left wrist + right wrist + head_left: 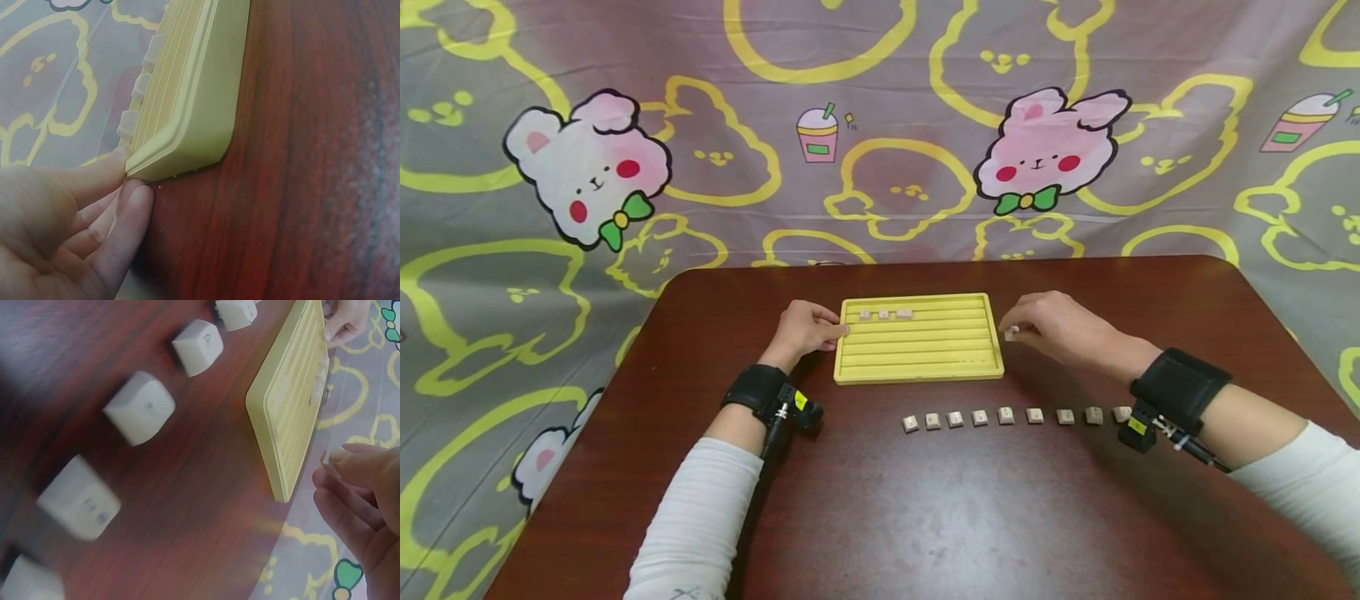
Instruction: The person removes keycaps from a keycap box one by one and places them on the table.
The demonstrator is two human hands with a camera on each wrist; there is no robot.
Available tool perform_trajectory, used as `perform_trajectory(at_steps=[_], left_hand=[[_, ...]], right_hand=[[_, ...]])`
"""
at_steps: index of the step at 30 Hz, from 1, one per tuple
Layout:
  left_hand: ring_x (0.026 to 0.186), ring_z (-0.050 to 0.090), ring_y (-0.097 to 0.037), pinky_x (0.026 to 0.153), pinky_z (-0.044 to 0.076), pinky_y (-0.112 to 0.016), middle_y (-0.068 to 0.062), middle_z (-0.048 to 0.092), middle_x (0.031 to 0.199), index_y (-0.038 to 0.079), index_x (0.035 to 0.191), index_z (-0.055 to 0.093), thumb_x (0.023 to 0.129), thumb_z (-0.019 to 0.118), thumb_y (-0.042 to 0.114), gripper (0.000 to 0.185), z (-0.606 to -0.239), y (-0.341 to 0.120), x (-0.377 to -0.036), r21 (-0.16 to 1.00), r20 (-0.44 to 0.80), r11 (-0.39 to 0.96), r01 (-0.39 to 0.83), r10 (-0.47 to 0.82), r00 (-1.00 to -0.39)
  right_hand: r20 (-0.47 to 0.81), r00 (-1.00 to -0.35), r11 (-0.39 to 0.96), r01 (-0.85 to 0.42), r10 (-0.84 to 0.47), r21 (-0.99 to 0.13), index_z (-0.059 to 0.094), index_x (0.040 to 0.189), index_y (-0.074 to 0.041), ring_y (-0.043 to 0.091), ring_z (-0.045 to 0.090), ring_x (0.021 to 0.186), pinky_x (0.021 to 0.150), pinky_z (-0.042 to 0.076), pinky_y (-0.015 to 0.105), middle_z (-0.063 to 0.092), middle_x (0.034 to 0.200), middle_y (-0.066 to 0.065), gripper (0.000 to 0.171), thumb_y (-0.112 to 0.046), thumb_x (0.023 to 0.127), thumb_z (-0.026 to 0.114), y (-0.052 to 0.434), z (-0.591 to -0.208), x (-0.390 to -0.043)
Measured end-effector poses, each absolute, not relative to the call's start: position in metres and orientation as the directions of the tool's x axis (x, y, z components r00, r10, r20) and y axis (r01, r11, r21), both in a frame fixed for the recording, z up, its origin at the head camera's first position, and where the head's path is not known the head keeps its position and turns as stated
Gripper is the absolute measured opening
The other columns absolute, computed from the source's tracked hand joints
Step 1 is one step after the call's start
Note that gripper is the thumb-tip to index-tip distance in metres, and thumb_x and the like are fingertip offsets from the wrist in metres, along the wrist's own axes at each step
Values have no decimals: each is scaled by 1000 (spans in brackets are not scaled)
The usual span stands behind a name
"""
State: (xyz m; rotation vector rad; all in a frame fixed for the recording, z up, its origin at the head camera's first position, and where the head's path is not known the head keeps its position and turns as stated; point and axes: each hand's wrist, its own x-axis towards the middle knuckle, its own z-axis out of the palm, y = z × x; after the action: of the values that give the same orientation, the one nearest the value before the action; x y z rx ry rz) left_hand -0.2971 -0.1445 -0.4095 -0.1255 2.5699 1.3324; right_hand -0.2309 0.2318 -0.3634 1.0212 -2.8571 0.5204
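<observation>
Nearest the viewer, on the dark reddish-brown wooden surface (865,508), two forearms in white sleeves reach forward, each with a black wrist strap. Just beyond them, a curved row of nine small beige square tiles (1006,415) lies on the wood, each tile a little apart from the next; the right wrist view shows faint marks on their top faces, too blurred to read. Farther on sits a flat yellow plastic tray with ridged rows (919,358). The left hand (805,329) rests on the surface with its fingers lightly bent, fingertips touching the tray's left edge near the far corner. The right hand (1054,327) is just beside the tray's right edge, its thumb and fingers pinching one small beige tile (1011,332) above the surface. Three more beige tiles (883,313) sit side by side in the tray's farthest row, toward the left. Behind everything hangs a grey cloth printed with yellow outlines and pink rabbits (1045,150).
</observation>
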Motion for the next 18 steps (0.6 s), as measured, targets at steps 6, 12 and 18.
perform_trajectory(at_steps=[6,12,18], left_hand=[[68,69,-10,66,63,-26,-22,72,106,-3,116,68,88,76,16,35,-411,-144,-297,796,-261,572,-196,33,-965],[68,69,-11,67,63,-27,-22,72,105,-3,116,68,87,77,17,36,-410,-142,-298,797,-260,574,-191,39,-965],[67,68,-10,66,63,-26,-22,72,104,-4,116,68,88,76,16,35,-410,-144,-297,791,-243,586,-177,36,-969]], right_hand=[[161,-772,721,-633,-614,-283,76,105,-15,11,66,90,79,60,33,73,97,-3,24,-6,83,79,251,-360,-212],[146,-786,746,-616,-600,-251,76,105,-16,8,66,90,77,61,31,73,98,-5,26,-7,81,80,274,-355,-190],[212,-772,734,-636,-599,-239,75,103,-19,5,65,87,72,59,29,72,96,-9,29,-3,79,81,294,-352,-179]])
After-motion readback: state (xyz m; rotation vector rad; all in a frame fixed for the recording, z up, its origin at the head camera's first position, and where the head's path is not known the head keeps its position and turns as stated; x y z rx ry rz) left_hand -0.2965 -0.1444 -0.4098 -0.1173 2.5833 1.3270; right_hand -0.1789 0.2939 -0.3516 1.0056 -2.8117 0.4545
